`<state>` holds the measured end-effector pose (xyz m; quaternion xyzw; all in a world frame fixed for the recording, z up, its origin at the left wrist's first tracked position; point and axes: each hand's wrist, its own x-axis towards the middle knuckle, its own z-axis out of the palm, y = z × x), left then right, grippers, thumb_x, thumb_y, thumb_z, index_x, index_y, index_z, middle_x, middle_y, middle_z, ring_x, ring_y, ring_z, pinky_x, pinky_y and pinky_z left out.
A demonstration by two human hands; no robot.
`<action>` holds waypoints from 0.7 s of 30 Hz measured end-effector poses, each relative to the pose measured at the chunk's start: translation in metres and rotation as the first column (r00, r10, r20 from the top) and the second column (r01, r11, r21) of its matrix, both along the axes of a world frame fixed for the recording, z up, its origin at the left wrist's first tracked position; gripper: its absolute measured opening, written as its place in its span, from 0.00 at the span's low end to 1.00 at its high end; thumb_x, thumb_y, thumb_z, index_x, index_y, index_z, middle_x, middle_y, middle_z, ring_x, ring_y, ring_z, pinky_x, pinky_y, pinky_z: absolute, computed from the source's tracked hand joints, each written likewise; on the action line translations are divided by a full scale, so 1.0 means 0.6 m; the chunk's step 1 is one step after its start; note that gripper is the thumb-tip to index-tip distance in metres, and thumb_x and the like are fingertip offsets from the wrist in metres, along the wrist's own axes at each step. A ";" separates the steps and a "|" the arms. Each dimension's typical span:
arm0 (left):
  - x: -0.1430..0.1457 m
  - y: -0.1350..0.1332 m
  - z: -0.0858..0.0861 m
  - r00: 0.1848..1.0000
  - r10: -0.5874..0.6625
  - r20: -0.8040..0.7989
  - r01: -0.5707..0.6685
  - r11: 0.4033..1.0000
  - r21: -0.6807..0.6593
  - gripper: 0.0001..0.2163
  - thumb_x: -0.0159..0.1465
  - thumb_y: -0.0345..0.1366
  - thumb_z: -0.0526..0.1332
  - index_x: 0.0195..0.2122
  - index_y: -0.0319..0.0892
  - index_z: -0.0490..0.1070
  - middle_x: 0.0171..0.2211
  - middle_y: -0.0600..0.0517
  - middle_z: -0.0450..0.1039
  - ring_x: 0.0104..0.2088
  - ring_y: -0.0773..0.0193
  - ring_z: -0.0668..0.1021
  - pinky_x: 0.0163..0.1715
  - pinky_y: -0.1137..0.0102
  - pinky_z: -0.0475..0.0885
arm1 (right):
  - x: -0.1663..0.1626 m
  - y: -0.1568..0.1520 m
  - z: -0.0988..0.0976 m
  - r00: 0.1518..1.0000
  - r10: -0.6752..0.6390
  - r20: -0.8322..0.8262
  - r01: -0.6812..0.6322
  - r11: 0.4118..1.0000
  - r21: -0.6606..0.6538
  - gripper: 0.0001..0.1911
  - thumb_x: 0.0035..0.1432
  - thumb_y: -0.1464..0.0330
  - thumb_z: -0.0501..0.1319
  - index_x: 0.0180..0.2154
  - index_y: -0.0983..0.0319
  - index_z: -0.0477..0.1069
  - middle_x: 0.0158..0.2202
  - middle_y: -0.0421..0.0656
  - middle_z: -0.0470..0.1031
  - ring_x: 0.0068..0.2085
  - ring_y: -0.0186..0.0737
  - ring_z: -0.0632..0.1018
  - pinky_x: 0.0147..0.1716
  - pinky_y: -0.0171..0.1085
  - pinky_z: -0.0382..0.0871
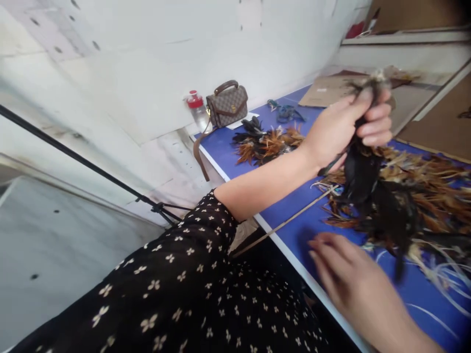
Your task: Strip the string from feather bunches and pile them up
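My left hand (349, 125) is raised over the blue table (294, 235) and closed round a bundle of dark feathers (362, 171) that hangs down from its fingers. Under and right of the bundle lies a large heap of brown and black feathers (430, 191). My right hand (349, 279) is low over the table's near edge, blurred, fingers stretched out, holding nothing, just left of the heap. A thin stick (290, 220) lies slanted on the table between my hands. My left arm wears a black sleeve with small pale flowers (184, 274).
A smaller pile of brown feathers (267, 144) lies farther along the table. Beyond it stand a brown checked handbag (227, 104) and a clear bottle with a red cap (197, 110) against the white wall. Cardboard sheets (331, 88) lie at the far end. A black rod (73, 157) crosses at left.
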<state>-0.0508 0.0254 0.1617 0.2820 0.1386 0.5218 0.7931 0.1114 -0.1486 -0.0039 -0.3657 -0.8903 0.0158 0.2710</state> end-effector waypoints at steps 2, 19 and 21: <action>-0.020 0.007 0.010 0.996 0.079 0.042 -0.082 0.994 0.068 0.19 0.85 0.38 0.48 0.37 0.39 0.69 0.31 0.59 0.54 0.24 0.77 0.57 0.29 0.76 0.55 | -0.085 -0.003 0.004 0.981 0.102 0.164 -0.106 0.994 0.016 0.21 0.75 0.72 0.59 0.65 0.60 0.75 0.64 0.55 0.78 0.54 0.50 0.82 0.53 0.48 0.80; -0.108 -0.020 -0.022 0.955 0.282 -0.087 -0.280 0.959 0.037 0.23 0.80 0.24 0.46 0.28 0.40 0.69 0.19 0.59 0.64 0.22 0.74 0.54 0.23 0.83 0.55 | 0.025 -0.063 0.197 0.587 -0.516 -0.623 0.704 0.706 0.079 0.14 0.83 0.60 0.56 0.45 0.57 0.77 0.32 0.39 0.75 0.33 0.36 0.77 0.36 0.40 0.77; -0.103 -0.021 -0.029 0.958 0.272 -0.087 -0.270 0.962 0.042 0.23 0.80 0.24 0.45 0.28 0.41 0.69 0.19 0.59 0.65 0.22 0.74 0.55 0.22 0.83 0.55 | 0.091 -0.112 0.203 0.492 -0.526 -0.694 0.768 0.637 0.062 0.12 0.81 0.58 0.59 0.52 0.56 0.77 0.32 0.38 0.75 0.29 0.36 0.77 0.31 0.40 0.76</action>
